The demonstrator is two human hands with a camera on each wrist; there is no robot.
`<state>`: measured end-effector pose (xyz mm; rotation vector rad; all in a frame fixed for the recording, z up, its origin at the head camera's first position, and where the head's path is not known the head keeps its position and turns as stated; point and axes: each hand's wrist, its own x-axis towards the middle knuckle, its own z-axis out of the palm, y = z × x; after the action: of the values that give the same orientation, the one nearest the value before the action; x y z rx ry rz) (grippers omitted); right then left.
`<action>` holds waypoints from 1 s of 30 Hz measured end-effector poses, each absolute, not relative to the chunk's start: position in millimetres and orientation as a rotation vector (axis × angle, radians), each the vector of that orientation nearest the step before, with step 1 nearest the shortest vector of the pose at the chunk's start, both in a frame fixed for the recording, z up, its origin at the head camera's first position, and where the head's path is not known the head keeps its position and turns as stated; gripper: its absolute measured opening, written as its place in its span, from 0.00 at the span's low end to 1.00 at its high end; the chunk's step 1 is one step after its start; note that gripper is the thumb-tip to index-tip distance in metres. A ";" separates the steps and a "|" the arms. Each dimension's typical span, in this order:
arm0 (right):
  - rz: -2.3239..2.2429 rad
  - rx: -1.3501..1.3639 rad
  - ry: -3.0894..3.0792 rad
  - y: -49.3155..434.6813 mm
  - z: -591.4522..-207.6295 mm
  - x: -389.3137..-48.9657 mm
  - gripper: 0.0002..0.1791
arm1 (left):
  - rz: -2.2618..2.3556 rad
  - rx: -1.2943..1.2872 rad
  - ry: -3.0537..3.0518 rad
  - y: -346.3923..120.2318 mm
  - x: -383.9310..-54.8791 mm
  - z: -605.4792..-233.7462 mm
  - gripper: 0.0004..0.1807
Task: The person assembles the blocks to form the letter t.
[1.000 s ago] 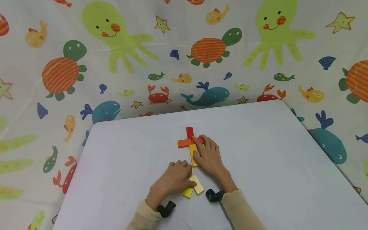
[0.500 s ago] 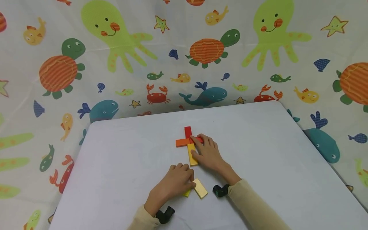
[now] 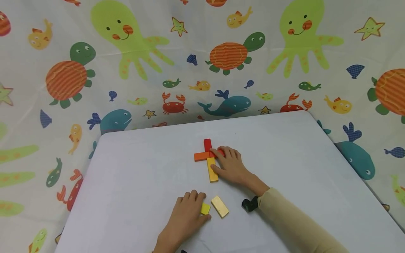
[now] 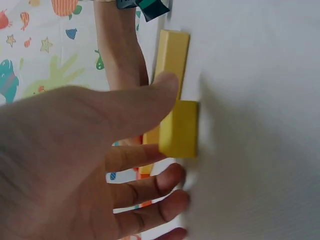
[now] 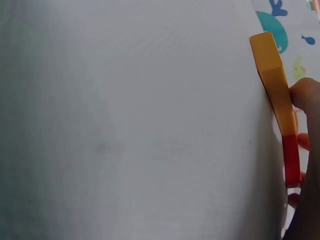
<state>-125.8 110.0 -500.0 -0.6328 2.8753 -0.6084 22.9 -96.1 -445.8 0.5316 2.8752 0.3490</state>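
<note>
On the near part of the white table [image 3: 139, 182], the yellow block [image 3: 205, 209] lay between the left hand's [image 3: 186, 216] parted thumb and forefinger; I couldn't tell whether they touched it. That hand had just slid back off the pale block [image 3: 219, 206], leaving, I judged, a clean grasp on the yellow one. The right hand's [image 3: 233, 168] spread thumb and forefinger rested on the amber block [image 3: 211, 174] and a red block [image 3: 212, 155]. Bare table stretched wide either side, edges well apart.

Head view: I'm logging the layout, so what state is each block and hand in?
Left hand: thumb and fingers spread around the yellow block
Right hand: thumb touching the amber block
Yellow block: partly hidden
Amber block: flat, near end uncovered
Pale block: flat, untouched
Orange block: flat, uncovered
Far red block: flat, mostly uncovered
Second red block: partly hidden by fingers
</note>
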 end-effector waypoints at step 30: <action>-0.651 -0.645 2.784 114.4 -497.8 -130.6 0.41 | 0.526 0.407 2.987 -78.7 -8.5 -458.5 0.23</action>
<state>-130.6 114.4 -497.8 -0.6451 2.7841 -0.6505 -8.5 -78.7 -458.5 0.4065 2.9871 0.5262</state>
